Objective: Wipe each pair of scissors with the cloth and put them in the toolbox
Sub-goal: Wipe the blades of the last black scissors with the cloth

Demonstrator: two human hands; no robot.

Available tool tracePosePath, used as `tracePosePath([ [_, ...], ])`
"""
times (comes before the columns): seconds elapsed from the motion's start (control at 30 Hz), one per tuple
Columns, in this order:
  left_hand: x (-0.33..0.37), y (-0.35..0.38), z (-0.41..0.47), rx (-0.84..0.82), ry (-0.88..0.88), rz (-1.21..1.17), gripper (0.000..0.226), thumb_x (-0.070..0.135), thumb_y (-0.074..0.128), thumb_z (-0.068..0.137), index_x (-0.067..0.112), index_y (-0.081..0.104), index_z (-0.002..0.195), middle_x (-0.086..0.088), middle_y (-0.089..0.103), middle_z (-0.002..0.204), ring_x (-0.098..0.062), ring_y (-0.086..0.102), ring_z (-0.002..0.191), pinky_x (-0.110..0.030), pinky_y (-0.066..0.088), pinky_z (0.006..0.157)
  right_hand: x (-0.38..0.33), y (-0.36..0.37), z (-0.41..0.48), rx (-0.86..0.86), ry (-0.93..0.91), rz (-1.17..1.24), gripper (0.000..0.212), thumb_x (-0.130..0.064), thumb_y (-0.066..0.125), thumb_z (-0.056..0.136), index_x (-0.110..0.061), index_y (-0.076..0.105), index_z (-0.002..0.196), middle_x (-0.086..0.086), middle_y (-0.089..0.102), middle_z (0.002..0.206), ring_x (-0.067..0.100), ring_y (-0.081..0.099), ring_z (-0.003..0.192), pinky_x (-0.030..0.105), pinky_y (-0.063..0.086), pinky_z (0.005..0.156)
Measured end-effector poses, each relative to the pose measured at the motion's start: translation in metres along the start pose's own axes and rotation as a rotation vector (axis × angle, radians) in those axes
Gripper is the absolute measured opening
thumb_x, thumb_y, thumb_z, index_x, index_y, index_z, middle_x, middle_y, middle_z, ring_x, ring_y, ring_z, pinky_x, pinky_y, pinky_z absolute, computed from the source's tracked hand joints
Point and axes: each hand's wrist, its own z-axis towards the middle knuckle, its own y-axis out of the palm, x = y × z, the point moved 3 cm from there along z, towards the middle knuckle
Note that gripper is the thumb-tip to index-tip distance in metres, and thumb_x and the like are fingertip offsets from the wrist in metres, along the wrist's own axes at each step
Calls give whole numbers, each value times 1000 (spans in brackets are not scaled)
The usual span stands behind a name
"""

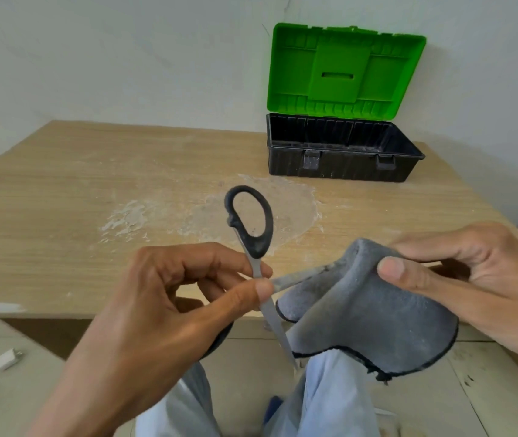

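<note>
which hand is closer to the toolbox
Right. The right hand, holding the cloth, is nearly straight in front of the toolbox; the left hand, pinching the scissors, is farther left.

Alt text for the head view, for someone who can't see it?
Left hand pinches opened black-handled scissors near the pivot; right hand holds a grey cloth around one blade. An open green-lidded toolbox stands behind on the wooden table.

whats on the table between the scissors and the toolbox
Head view: only bare table with a whitish dried smear lies between scissors and toolbox.
</note>
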Motion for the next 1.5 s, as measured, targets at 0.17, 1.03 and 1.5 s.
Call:
tracePosePath([
  [0.17,1,-9,2,-33,47,26,15,52,77,72,41,79,83,-1,75,73,-15,63,61,-28,49,44,3,-5,4,-62,-26,-58,61,-74,64,87,-17,85,93,22,75,91,44,73,85,62,59,80],
  [1.03,1,15,0,-213,-205,-195,17,22,84,64,22,78,80,-2,72,67,-4,61,55,-11,44,46,-19,45,11,-231,-109,34,42,-46,71,97,-13,77,71,8,60,58,25,51,51,20,37,51],
  [1.5,-3,14,1,-267,-253,-241,21,24,84,60,20,79,80,-8,74,70,-4,59,51,-15,41,42,-19,37,9,-254,-53,86,24,-39,75,88,-35,78,64,-9,63,54,1,53,49,7,38,55],
])
